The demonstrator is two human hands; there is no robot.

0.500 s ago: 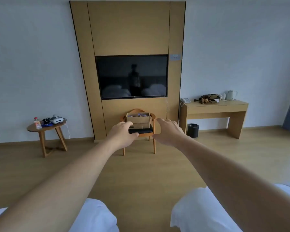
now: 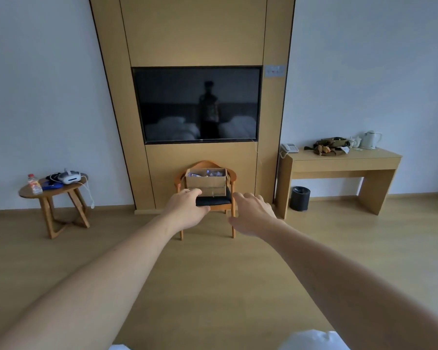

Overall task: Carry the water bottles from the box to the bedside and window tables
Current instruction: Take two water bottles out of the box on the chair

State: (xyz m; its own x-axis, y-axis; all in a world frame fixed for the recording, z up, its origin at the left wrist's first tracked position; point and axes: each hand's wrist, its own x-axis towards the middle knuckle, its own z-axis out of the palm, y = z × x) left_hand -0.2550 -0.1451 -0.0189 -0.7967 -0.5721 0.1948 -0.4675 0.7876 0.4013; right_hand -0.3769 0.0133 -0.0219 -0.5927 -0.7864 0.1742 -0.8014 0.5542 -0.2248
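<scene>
Cardboard box (image 2: 205, 181) sits on the wooden chair (image 2: 206, 198) at 12 o'clock, under the dark TV (image 2: 197, 104), well apart from you across bare floor. Water bottles (image 2: 206, 173) show only as glints over its rim; count unreadable.

Both arms out ahead. Your left hand (image 2: 186, 209) has loosely curled fingers, your right hand (image 2: 253, 214) spread, relaxed ones; neither holds anything.

Risks, as I judge them:
- Box overhangs a small seat; a one-sided pull could tip it off the chair.
- Bed corners sit at 6 o'clock, by your legs; a trip hazard.
- Round worktop (image 2: 51, 189) at 10 o'clock is crowded with a headset (image 2: 70, 176) and a small bottle (image 2: 34, 183); setting down there could knock something off.

Since the earlier frame: chair, box and TV loom larger, so you have stepped closer. Less bed shows. Your hands have dropped lower and parted.
</scene>
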